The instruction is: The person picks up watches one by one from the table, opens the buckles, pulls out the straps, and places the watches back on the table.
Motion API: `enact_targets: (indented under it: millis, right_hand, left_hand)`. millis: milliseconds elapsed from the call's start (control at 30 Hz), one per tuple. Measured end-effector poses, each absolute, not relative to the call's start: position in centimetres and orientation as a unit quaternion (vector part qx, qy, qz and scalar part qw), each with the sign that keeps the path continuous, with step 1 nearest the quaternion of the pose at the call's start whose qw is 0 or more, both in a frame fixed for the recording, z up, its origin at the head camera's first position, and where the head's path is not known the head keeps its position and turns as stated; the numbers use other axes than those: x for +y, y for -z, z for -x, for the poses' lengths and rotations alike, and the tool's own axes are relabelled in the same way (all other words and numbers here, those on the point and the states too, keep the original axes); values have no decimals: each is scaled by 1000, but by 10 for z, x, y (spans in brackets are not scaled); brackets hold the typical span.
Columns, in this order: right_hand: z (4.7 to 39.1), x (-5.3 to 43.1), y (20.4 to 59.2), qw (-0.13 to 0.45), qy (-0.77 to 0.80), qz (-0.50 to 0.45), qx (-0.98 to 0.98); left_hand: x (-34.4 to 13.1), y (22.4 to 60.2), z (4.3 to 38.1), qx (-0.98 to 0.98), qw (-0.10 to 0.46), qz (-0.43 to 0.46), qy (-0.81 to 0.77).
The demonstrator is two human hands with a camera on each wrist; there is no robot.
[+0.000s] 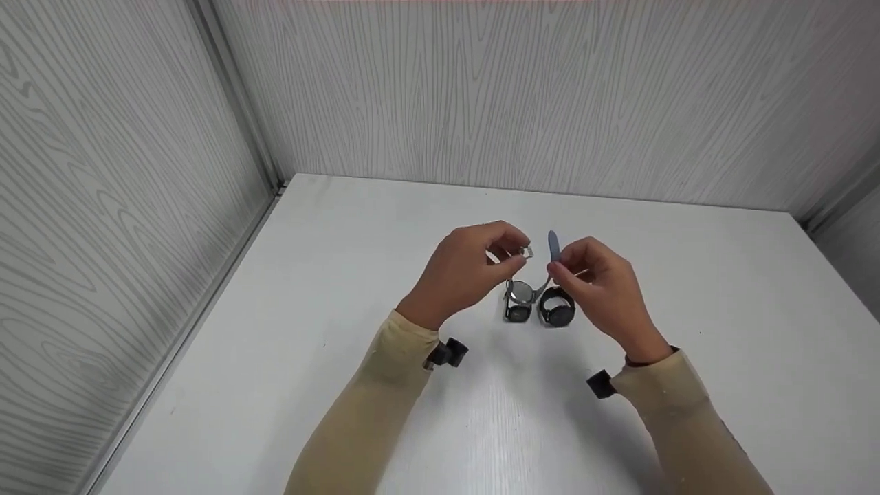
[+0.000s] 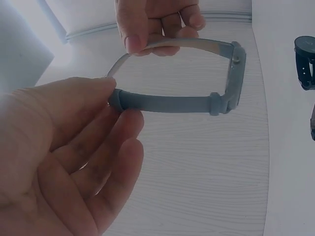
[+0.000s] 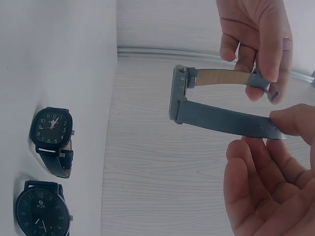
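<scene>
A wristwatch (image 1: pixel 522 292) with a blue-grey strap hangs between the two hands, its case lowest in the head view. My left hand (image 1: pixel 474 265) pinches the buckle end of the strap between thumb and fingertips. The metal buckle (image 3: pixel 273 93) sticks out past those fingers in the right wrist view. With thumb and fingers, my right hand (image 1: pixel 601 285) pinches the holed strap half (image 3: pixel 231 120) close to its tip. The strap ends are apart, and the watch case (image 2: pixel 237 76) is seen edge-on in the left wrist view.
Two dark watches lie on the white table (image 1: pixel 275 309) below the held one. The squarish black watch (image 3: pixel 51 129) and the round black watch (image 3: pixel 43 209) face up in the right wrist view. Wood-grain panels (image 1: pixel 481 96) stand behind and beside the table.
</scene>
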State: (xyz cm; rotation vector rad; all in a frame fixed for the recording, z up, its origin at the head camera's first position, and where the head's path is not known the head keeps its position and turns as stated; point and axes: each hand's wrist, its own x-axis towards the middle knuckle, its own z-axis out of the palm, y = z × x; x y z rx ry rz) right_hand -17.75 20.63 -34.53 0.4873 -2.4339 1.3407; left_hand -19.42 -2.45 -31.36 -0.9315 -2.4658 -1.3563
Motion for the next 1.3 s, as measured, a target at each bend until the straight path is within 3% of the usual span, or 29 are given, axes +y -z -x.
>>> enact_targets:
  millis: [200, 533, 700, 933, 1300]
  right_hand:
    - [190, 198, 360, 168, -495, -144, -840]
    - [226, 174, 378, 149, -498, -120, -846]
    - [242, 161, 390, 68, -489, -94, -864]
    - [254, 143, 394, -44, -471, -52, -879]
    - [254, 120, 402, -107, -407, -45, -906]
  left_hand:
    - [-20, 323, 204, -830, 121, 294, 458]
    - [-38, 349, 232, -884, 92, 189, 417]
    - [-57, 367, 245, -892, 55, 146, 425]
    - [-76, 380, 257, -911, -40, 77, 403]
    - [-85, 395, 261, -941, -103, 23, 322]
